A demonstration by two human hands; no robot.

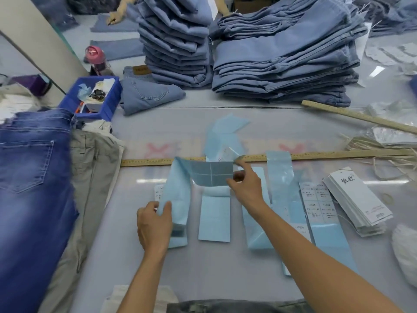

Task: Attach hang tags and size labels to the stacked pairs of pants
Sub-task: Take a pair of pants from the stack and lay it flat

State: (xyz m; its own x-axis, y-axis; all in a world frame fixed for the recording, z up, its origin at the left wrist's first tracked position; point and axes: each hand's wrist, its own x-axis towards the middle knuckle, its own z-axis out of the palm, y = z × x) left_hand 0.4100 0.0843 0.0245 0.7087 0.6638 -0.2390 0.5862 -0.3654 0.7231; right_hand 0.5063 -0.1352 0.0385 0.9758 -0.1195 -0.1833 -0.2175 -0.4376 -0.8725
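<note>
Light blue label backing strips (214, 219) lie side by side on the table in front of me. My left hand (154, 224) pinches the lower part of the leftmost strip (178, 195), which arches up off the table. My right hand (244, 185) pinches the other end of that strip, where its darker underside (212, 173) faces me. A sheet of printed white size labels (317, 201) lies to the right, beside a fanned pile of white hang tags (358, 202). Two tall stacks of folded blue pants (284, 62) stand at the back of the table.
A long wooden ruler (338, 154) crosses the table behind the strips; a second ruler (361, 116) lies at the right. A blue bin (90, 98) and pink-lidded bottle (97, 58) stand back left. Dark jeans (33, 188) and grey pants (94, 168) lie at left. Another person's hand (115, 18) is at the far back.
</note>
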